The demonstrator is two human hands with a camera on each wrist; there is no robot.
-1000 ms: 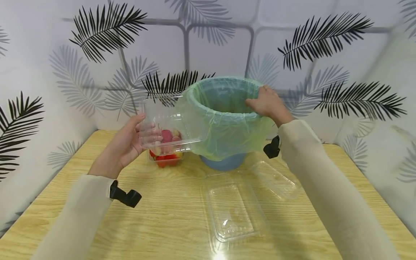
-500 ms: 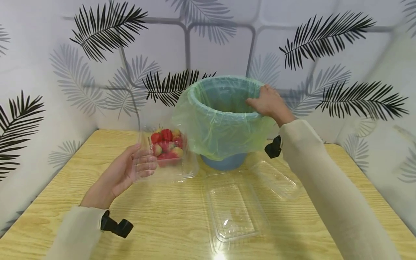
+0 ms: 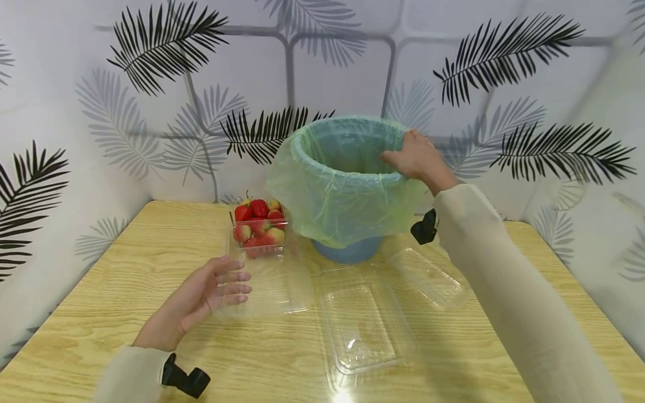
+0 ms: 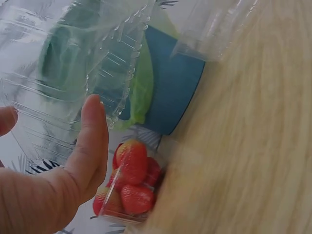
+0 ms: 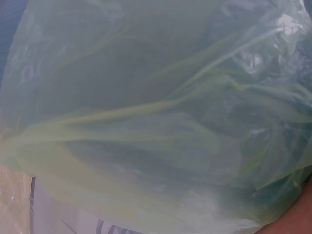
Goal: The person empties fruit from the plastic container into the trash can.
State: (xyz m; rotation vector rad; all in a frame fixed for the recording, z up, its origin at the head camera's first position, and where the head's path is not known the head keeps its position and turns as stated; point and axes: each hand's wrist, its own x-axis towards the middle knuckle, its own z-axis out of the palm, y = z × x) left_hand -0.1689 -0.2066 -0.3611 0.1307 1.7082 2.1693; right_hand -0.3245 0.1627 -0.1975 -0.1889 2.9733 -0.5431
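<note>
My left hand (image 3: pixel 206 296) holds a clear plastic container (image 3: pixel 272 285) by its left side above the table. In the left wrist view, the thumb and a finger lie at this container (image 4: pixel 44 92), whose ribbed edge faces the bin. My right hand (image 3: pixel 418 159) grips the right rim of a blue trash bin (image 3: pixel 347 252), thumb inside. A thin green bag (image 3: pixel 347 207) lines the bin and hangs over its rim; it fills most of the right wrist view. Behind the held container stands a clear box of strawberries (image 3: pixel 259 210).
A clear plastic tray (image 3: pixel 360 324) lies on the wooden table (image 3: pixel 126 263) in front of the bin. Another clear plastic piece (image 3: pixel 430 277) lies to its right. Behind the table rises a leaf-patterned wall covering (image 3: pixel 342 73).
My left hand has come down and toward me with the clear container, from beside the bin's rim to low over the table. The strawberries show more fully. My right hand stays on the bin.
</note>
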